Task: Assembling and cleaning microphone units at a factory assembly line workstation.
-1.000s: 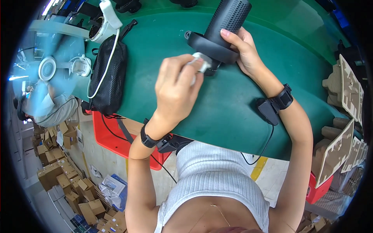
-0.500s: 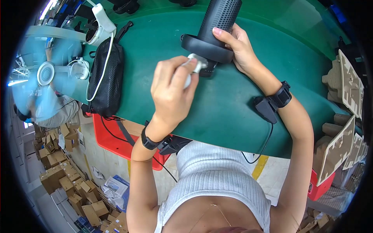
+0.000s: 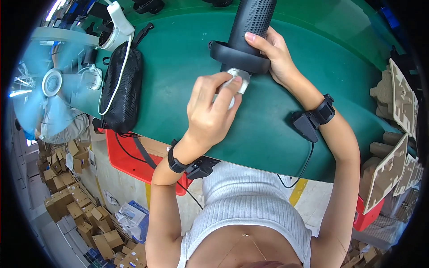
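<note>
A black cylindrical device (image 3: 252,27) with a perforated grille and a wide ring-shaped collar (image 3: 237,55) is tilted over the green table (image 3: 178,58). My right hand (image 3: 278,52) is closed around its right side just above the collar, thumb across the front. My left hand (image 3: 210,105) pinches a crumpled white wipe (image 3: 244,85) and presses it on the narrow end below the collar. Hand and wipe hide most of that end. Both wrists wear black straps with small black boxes.
Left on the table lie a black mesh pouch (image 3: 123,85) and a white cable with an adapter (image 3: 119,18). A blue-bladed fan (image 3: 52,82) spins at far left. Moulded pulp trays (image 3: 389,172) stand at the right edge. A red chair (image 3: 129,158) and cardboard boxes are below.
My left hand has moved a little to the right, bringing the wipe across the device's narrow end. My right hand and the device are almost still.
</note>
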{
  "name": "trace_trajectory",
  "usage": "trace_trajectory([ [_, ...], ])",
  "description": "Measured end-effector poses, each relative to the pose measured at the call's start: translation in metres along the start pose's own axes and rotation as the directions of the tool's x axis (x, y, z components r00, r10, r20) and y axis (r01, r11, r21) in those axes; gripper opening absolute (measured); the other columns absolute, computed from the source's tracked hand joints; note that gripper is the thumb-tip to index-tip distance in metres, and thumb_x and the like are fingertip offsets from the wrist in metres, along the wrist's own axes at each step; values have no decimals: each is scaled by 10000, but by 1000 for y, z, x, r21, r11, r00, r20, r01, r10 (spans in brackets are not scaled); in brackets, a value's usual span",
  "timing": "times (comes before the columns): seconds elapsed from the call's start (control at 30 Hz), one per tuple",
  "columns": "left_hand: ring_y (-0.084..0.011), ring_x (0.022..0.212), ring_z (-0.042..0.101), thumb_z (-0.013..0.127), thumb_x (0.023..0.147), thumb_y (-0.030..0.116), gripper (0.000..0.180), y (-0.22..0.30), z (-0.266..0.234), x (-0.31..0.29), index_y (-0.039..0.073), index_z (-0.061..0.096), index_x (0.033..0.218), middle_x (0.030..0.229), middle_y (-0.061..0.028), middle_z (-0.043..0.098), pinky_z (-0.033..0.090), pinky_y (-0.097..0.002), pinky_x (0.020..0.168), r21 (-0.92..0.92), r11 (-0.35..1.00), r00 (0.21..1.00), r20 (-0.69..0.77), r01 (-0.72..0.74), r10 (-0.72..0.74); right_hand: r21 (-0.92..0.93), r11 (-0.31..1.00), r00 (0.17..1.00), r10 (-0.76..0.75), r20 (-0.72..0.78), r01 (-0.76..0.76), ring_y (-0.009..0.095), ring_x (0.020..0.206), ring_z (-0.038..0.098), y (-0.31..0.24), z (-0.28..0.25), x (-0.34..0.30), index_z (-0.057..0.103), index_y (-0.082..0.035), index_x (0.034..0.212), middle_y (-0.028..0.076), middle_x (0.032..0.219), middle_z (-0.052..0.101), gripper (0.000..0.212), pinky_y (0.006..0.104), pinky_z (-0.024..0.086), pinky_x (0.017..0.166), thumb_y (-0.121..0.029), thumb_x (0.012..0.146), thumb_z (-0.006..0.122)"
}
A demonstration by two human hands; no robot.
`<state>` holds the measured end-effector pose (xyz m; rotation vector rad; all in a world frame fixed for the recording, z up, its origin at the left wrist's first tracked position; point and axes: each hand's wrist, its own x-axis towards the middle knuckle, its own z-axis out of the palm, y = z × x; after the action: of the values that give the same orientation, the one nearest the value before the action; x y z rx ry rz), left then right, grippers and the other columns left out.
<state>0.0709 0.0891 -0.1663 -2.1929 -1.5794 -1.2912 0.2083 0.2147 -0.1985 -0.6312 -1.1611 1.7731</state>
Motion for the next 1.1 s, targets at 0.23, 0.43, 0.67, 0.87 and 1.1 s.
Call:
trace_trajectory([
  [0.23,-271,750,570,699,626,-39,277,-14,-9,2,25,591,873,880,-97,584,468,-344,635,77,988,990,-30,136,-134,-39,999,1000,-8,-15,8,134,863,597,1,2,0,526,-12,1086,76,963,613,406,272,477,799,-256,802,686],
  [0.43,-268,757,569,705,587,-50,325,1,0,1,10,598,887,917,-108,585,476,-340,629,-25,1000,1000,25,-15,15,-38,999,1000,9,11,-9,131,866,592,-1,2,-1,524,-4,1075,73,962,609,399,261,473,794,-253,806,679],
  [0.67,-266,757,563,702,586,-51,340,-6,-7,-3,15,588,899,928,-112,573,470,-343,634,28,999,998,61,-23,21,-91,995,999,-35,17,36,124,864,590,1,4,-2,524,-3,1069,68,952,611,383,257,471,790,-247,814,672],
  [0.87,-278,772,569,692,606,-52,299,-10,-12,-4,18,583,876,896,-107,578,470,-344,644,82,988,990,25,134,-136,-78,997,1000,-26,-6,26,118,855,587,-1,6,-3,526,0,1070,63,952,612,369,258,469,788,-218,813,676],
  [1.1,-276,747,556,696,564,-57,359,3,-9,-17,-11,601,908,912,-125,567,476,-348,635,-63,996,988,141,-59,67,-84,995,999,-45,7,45,119,849,587,0,6,-3,526,3,1071,63,947,612,380,255,470,783,-219,807,686],
])
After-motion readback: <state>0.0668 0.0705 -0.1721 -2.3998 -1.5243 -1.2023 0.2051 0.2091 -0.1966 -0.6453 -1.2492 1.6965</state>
